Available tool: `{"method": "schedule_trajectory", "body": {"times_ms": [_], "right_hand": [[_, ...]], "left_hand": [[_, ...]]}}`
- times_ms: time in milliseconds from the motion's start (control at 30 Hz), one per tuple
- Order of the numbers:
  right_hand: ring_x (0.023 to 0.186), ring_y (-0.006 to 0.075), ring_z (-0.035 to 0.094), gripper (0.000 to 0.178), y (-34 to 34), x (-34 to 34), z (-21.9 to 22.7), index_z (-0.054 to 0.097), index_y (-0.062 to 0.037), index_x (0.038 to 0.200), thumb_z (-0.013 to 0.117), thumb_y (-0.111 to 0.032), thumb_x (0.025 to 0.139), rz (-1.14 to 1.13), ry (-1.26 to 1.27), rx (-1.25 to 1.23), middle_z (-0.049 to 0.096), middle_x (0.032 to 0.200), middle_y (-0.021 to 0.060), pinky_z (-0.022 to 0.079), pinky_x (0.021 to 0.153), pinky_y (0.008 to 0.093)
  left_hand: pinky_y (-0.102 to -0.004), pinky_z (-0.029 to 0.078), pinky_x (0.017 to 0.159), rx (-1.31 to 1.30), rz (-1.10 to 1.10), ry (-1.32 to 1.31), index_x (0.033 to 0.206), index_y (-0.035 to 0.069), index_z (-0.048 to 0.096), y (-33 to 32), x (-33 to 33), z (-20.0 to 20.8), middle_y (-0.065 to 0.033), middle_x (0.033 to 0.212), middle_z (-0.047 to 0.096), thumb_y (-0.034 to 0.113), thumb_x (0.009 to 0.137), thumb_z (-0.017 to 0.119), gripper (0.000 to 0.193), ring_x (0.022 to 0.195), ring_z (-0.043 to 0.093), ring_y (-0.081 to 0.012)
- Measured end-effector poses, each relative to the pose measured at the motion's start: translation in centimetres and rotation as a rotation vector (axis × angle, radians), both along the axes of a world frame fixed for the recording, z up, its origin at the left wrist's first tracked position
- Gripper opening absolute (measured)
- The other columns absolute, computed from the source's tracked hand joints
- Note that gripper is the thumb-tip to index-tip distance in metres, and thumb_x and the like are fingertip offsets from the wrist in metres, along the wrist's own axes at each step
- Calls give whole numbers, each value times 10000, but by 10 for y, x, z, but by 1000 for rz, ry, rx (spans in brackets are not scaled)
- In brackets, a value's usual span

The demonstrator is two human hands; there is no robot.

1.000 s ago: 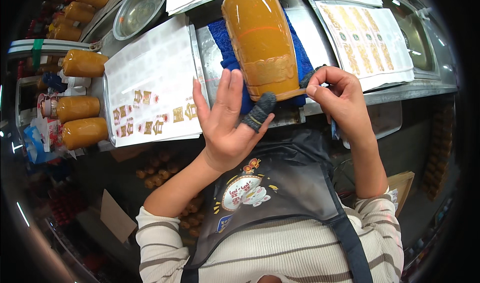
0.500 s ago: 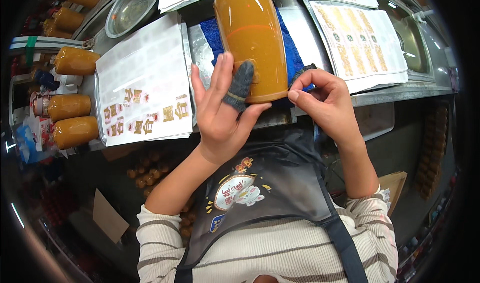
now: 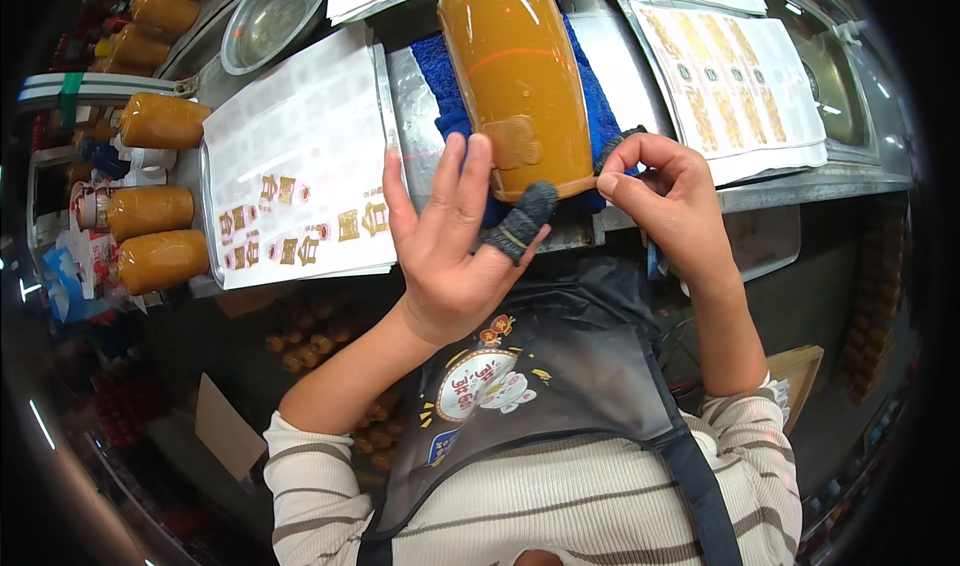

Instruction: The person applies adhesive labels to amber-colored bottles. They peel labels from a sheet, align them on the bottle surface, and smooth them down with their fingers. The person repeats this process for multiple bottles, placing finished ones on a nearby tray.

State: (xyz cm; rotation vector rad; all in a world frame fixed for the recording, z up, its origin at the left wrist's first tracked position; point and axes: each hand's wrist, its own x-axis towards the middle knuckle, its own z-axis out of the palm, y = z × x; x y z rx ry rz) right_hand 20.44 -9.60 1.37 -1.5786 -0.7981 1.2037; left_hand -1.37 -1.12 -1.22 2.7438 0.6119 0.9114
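So the brown bottle lies on a blue towel, left hand splayed open at its base gripping nothing, right hand nearly pinched at the rim (can't tell on what), and a lopsided push could roll it.

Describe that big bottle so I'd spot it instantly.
On the metal counter lies a blue towel. A glossy orange-brown bottle rests on it, beside the left hand. Unlike the smaller-looking bottles at left, it lies on cloth.
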Motion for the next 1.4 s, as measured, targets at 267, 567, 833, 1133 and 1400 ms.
{"method": "schedule_trajectory", "body": {"times_ms": [267,567,833,1133,1400], "right_hand": [[638,-8,534,66,1,-4,-3,674,-8,883,696,-70,891,-41,34,6,646,800,-23,397,562,155],[698,123,562,373,-13,-39,-5,577,-9,1085,771,-159,804,-121,-353,157,575,1036,101,438,545,253],[873,320,589,658,7,-62,-13,432,-34,1172,837,-304,730,-192,-687,202,495,1069,143,525,660,400],[814,293,552,575,5,-56,-18,438,-18,1175,787,-247,779,-179,-609,280,507,1068,148,476,634,386],[506,41,413,455,2,-52,-21,455,11,1191,734,-111,853,-188,-524,329,523,1113,84,325,450,220]], "left_hand": [[-711,167,1123,65,45,-10,1100,63,754,10,38,14,-273,1486,483,136,723,809,389,1374,467,-458],[-679,199,1131,-279,98,-113,1129,-58,704,-7,-8,-14,-329,1469,467,166,762,856,456,1360,492,-439],[-691,139,1141,-194,109,-73,1027,-46,733,-17,-17,-38,-312,1503,438,118,804,811,287,1367,478,-463],[-725,105,1124,-126,51,-52,990,-13,733,-11,-9,-24,-308,1517,424,105,792,813,244,1381,459,-473],[-726,102,1125,-79,25,-46,971,17,733,-7,-4,-16,-302,1506,443,125,789,818,228,1387,447,-484]]}}
